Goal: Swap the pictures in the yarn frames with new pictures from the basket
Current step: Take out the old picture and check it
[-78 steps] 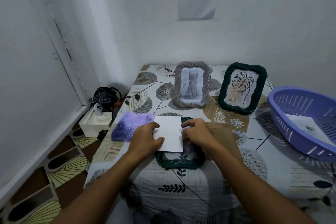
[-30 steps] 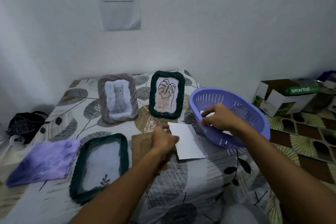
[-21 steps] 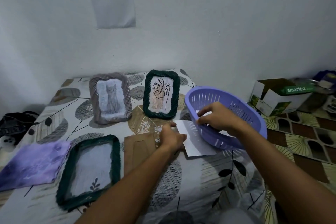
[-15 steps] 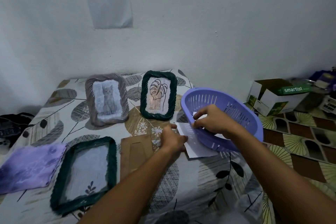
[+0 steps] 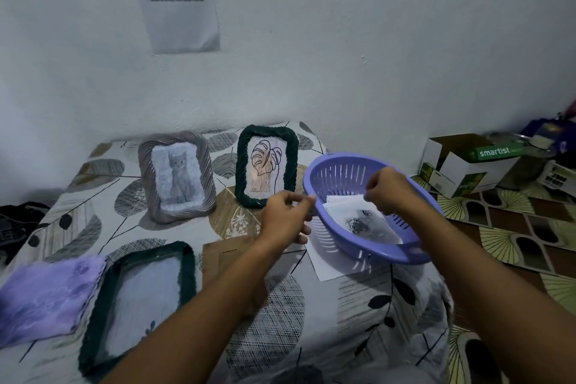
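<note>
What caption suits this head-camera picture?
Right hand reaches into the purple basket of pictures; an empty green frame lies flat nearby.

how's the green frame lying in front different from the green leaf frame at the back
The front green frame lies flat on the table; the leaf frame stands upright. The front one holds no picture, the tablecloth showing through; the other holds a leaf drawing. Both are dark green yarn rectangles.
</note>
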